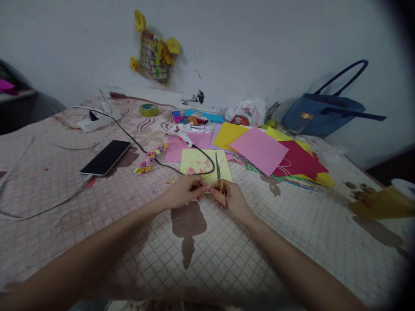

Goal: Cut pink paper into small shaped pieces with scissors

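My left hand (188, 190) is closed in a pinch on a small pink piece of paper (208, 189). My right hand (234, 196) is wrapped round a pair of scissors (219, 176), blades pointing away from me, and its thumb and finger also meet the pink piece. Just beyond both hands lies a pale yellow sheet (223, 162) scattered with pink scraps (191, 170). To the left of that sheet is a garland of pink, yellow and purple paper bits (151, 159).
A white glue gun (184, 136) trails a black cable across the yellow sheet. Coloured sheets (259, 149) and white strings lie at right, before a blue bag (324, 113). A tablet (106, 158), a power strip (94, 122) and green tape (149, 109) are at left. A yellow cup (385, 203) stands far right.
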The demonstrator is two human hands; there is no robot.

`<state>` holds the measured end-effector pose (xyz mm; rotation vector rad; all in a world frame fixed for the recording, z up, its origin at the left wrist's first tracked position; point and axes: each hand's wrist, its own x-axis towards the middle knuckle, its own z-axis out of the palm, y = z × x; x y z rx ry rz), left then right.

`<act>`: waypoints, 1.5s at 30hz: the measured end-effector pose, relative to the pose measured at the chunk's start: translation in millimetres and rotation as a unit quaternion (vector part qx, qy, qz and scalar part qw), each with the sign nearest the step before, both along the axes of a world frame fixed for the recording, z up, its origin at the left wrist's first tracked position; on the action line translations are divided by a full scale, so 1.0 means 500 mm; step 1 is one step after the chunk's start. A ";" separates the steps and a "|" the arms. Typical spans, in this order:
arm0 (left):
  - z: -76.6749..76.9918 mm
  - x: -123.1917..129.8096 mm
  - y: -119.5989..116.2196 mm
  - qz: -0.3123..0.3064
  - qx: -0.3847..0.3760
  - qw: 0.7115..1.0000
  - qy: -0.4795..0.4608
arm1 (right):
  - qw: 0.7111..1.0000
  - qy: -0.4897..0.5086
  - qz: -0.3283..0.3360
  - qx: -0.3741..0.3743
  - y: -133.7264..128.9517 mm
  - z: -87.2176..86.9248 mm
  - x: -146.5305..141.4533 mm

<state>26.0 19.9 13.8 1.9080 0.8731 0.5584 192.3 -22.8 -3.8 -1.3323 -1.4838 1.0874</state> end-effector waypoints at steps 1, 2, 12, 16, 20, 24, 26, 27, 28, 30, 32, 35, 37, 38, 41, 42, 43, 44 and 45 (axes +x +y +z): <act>0.000 0.000 0.000 -0.002 -0.013 1.000 -0.008 | 1.000 0.004 0.004 -0.005 -0.001 0.002 -0.001; -0.001 0.000 0.000 -0.001 -0.033 0.999 -0.021 | 1.000 0.009 0.006 -0.011 -0.003 0.004 -0.002; -0.007 0.009 -0.011 0.042 -0.405 0.908 -0.104 | 0.998 -0.004 0.021 0.055 -0.019 0.015 -0.005; 0.000 0.010 -0.015 0.052 -0.445 0.880 -0.157 | 0.997 -0.005 -0.002 0.074 -0.025 0.016 -0.007; -0.006 0.013 -0.022 0.059 -0.363 0.907 -0.206 | 0.997 0.069 -0.015 0.009 -0.028 0.023 -0.010; -0.014 0.015 -0.028 0.064 -0.257 0.943 -0.200 | 0.993 0.114 0.000 -0.042 -0.027 0.021 -0.009; -0.015 0.015 -0.030 0.050 -0.228 0.957 -0.174 | 0.990 0.130 -0.004 -0.052 -0.025 0.017 -0.008; -0.014 0.015 -0.030 0.040 -0.219 0.962 -0.161 | 0.989 0.134 -0.005 -0.055 -0.025 0.015 -0.008; -0.013 0.015 -0.030 0.030 -0.211 0.966 -0.148 | 0.989 0.137 -0.005 -0.058 -0.024 0.014 -0.007; -0.012 0.015 -0.029 0.019 -0.199 0.971 -0.131 | 0.988 0.137 -0.002 -0.065 -0.024 0.012 -0.005; -0.013 0.017 -0.029 0.020 -0.190 0.973 -0.131 | 0.989 0.131 0.002 -0.068 -0.024 0.011 -0.003; -0.015 0.018 -0.029 0.029 -0.203 0.966 -0.155 | 0.991 0.120 0.007 -0.065 -0.023 0.012 -0.001; -0.017 0.018 -0.029 0.032 -0.235 0.956 -0.174 | 0.990 0.127 0.002 -0.068 -0.023 0.014 -0.002; -0.018 0.018 -0.029 0.036 -0.252 0.949 -0.183 | 0.989 0.133 -0.003 -0.072 -0.024 0.015 -0.003; -0.018 0.016 -0.027 0.066 -0.293 0.927 -0.226 | 0.984 0.155 -0.014 -0.084 -0.030 0.023 -0.007; -0.017 0.014 -0.026 0.076 -0.303 0.919 -0.242 | 0.983 0.162 -0.010 -0.091 -0.034 0.025 -0.008; -0.016 0.013 -0.025 0.086 -0.311 0.911 -0.257 | 0.981 0.167 0.004 -0.103 -0.038 0.028 -0.009; -0.013 0.011 -0.023 0.095 -0.318 0.904 -0.270 | 0.979 0.165 0.021 -0.116 -0.043 0.030 -0.009; -0.011 0.010 -0.022 0.104 -0.324 0.898 -0.281 | 0.980 0.153 0.033 -0.120 -0.048 0.032 -0.010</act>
